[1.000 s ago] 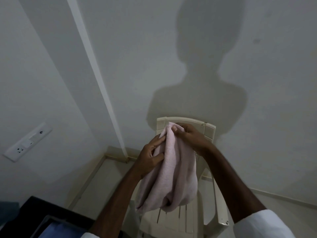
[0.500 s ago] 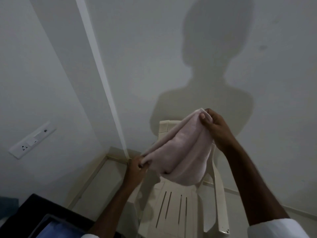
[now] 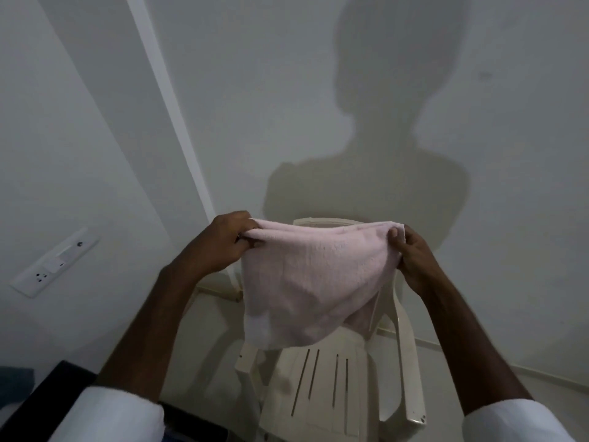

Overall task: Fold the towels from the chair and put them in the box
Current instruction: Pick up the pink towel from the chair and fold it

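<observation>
A pale pink towel (image 3: 312, 279) hangs spread in the air above the seat of a white plastic chair (image 3: 322, 387). My left hand (image 3: 223, 242) grips its upper left corner. My right hand (image 3: 412, 253) pinches the upper right corner, thumb on the front. The towel's top edge runs level between the hands and its lower part sags in a doubled fold over the chair back. The seat below it is bare. Only a dark edge (image 3: 60, 378) shows at the lower left; whether it is the box I cannot tell.
White walls meet in a corner behind the chair, with a raised strip (image 3: 172, 100) running up one of them. A switch and socket plate (image 3: 54, 261) sits on the left wall. My shadow falls on the wall ahead.
My hands have drawn apart and come level, stretching the towel's top edge flat. The left hand rose from low beside the chair; the towel went from a slanted bunch to a spread sheet.
</observation>
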The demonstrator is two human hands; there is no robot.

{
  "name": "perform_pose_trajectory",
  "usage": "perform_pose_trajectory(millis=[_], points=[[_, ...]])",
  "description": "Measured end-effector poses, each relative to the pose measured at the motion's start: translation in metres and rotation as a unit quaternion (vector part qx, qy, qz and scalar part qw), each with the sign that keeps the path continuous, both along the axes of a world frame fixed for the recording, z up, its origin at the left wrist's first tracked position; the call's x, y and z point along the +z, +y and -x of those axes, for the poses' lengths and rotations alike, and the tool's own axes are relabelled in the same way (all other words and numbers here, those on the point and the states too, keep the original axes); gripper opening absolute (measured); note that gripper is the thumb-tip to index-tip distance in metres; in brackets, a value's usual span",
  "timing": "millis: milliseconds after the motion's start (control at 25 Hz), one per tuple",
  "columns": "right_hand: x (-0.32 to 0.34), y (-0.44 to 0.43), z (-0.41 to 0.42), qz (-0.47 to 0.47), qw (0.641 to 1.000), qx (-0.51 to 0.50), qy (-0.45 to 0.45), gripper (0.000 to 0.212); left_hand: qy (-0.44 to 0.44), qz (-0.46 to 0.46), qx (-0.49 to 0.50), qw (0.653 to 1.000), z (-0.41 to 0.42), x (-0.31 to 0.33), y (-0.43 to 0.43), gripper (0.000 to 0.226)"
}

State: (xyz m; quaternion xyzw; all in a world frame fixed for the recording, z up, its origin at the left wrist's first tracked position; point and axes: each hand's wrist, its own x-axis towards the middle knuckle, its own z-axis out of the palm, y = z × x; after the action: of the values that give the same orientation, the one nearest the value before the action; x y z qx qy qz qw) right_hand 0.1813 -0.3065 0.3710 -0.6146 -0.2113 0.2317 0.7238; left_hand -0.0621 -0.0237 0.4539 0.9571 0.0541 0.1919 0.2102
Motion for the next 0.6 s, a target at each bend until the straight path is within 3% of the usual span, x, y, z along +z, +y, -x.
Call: perform_pose_trajectory(millis=[80,160,200,280,400,520,600], points=[[0.003,-0.001,-0.005,-0.042,0.999,0.009,0.016,0.088,-0.004,-0.004,0.014,1.000,0.002,-0.008,0.008,0.002],[0.013,0.000,-0.008,-0.063,0.998,0.027,0.014,0.086,0.002,0.009,0.043,0.999,0.003,-0.012,0.016,0.006],[0.019,0.001,-0.009,-0.030,0.999,0.026,-0.007,0.083,0.019,-0.007,0.065,0.998,0.004,-0.011,0.018,0.011],[0.022,0.001,-0.013,0.016,0.998,0.013,-0.058,0.059,0.047,-0.025,0.071,0.996,0.005,-0.008,0.021,0.017],[0.020,-0.007,-0.016,-0.032,0.997,0.044,-0.056,0.021,0.013,0.018,0.056,0.998,0.005,0.000,0.024,0.019],[0.024,-0.006,-0.016,-0.002,0.996,0.031,-0.079,0.020,0.052,-0.096,0.149,0.983,0.005,-0.002,0.034,0.027],[0.025,-0.004,-0.015,-0.003,0.996,0.032,-0.077,0.016,0.055,-0.100,0.171,0.979,0.005,-0.012,0.033,0.024]])
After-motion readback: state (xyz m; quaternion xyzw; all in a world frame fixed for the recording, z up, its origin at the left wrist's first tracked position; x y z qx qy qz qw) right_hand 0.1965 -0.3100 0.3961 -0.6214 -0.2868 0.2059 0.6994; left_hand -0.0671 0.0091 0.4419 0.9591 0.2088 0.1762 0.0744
